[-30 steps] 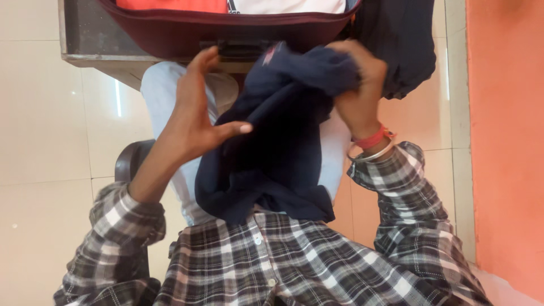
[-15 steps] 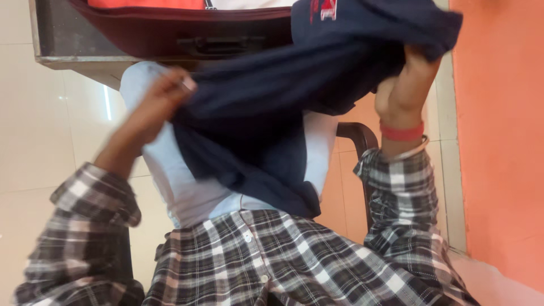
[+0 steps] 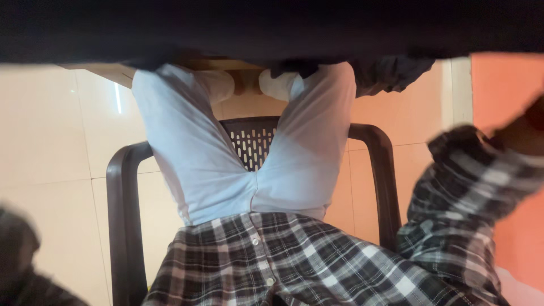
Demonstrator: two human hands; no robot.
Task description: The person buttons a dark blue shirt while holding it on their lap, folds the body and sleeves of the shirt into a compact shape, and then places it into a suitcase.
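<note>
A dark navy garment (image 3: 272, 28) is stretched across the whole top of the view and hides everything behind it. Neither hand shows. My right sleeve (image 3: 470, 187), in a black and white check, is raised at the right edge and blurred, with a bit of forearm (image 3: 535, 122) above it running out of the frame. My left sleeve (image 3: 17, 249) is a dark blur at the bottom left corner. Below the garment are my lap in pale blue trousers (image 3: 192, 153) and my checked shirt (image 3: 283, 260).
I sit on a dark brown plastic chair (image 3: 122, 187) with armrests on both sides. Cream floor tiles (image 3: 51, 124) lie to the left, and an orange wall (image 3: 510, 73) stands at the right. A table edge (image 3: 107, 72) peeks out under the garment.
The navy garment has gone up from my lap and now covers the top of the view. Both hands have left the frame, and the suitcase is hidden.
</note>
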